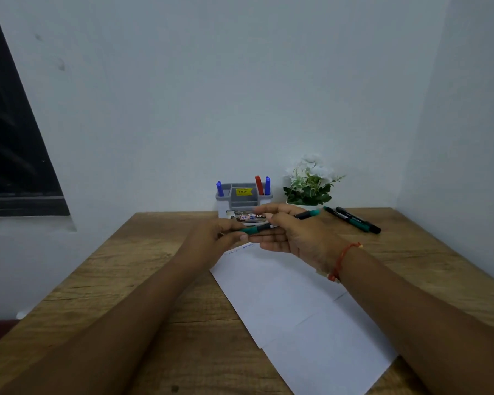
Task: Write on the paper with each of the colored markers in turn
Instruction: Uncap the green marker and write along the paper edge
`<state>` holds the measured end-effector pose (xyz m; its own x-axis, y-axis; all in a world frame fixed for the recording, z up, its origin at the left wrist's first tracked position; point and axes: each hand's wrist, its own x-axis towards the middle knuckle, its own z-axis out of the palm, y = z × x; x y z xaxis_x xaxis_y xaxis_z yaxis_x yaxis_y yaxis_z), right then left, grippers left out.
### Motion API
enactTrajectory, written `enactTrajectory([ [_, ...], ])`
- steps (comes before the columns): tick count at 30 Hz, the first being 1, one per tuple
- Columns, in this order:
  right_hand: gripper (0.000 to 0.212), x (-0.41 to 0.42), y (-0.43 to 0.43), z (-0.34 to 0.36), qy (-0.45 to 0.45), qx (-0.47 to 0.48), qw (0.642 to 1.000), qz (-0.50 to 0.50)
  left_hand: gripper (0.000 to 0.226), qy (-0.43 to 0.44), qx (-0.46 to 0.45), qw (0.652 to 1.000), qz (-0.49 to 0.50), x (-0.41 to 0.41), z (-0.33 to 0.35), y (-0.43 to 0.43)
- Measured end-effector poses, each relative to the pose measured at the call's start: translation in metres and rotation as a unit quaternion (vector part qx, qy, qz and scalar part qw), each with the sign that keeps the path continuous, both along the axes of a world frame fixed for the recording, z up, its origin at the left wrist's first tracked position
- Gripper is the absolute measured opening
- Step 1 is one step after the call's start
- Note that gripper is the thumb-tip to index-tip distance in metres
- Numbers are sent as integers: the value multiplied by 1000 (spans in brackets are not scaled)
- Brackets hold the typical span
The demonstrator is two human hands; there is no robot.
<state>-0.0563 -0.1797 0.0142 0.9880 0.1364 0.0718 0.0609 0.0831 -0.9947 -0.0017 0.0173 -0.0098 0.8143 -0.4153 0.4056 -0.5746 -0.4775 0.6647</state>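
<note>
Green marker (280,222) lies level above the paper (297,303), left hand (211,238) fingers gripping its cap, right hand (291,232) fingers its barrel.

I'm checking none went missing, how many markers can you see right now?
6. One green marker held between both hands, two dark markers lying on the table at right, and two blue plus one red standing in the grey organizer. More could be hidden inside it.
</note>
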Motion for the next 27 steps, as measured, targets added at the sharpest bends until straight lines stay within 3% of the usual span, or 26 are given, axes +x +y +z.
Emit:
enactTrajectory([
  [4, 44, 2, -3, -1, 11, -22, 998, -51, 30, -7, -5, 999, 38, 6, -4, 5],
  [9, 67, 9, -14, -8, 18, -54, 989, -136, 26, -11, 82, 988, 133, 25, -11, 23],
  [12, 55, 14, -16, -15, 16, -71, 986, -148, 28, 5, 140, 978, 154, 38, -17, 34],
  [17, 33, 20, -16, -24, 3, -91, 985, -145, 22, 15, 145, 977, 157, 42, -20, 35],
  [27, 32, 27, -20, -29, -12, -106, 976, -192, 34, 46, 122, 980, 149, 35, -16, 32],
])
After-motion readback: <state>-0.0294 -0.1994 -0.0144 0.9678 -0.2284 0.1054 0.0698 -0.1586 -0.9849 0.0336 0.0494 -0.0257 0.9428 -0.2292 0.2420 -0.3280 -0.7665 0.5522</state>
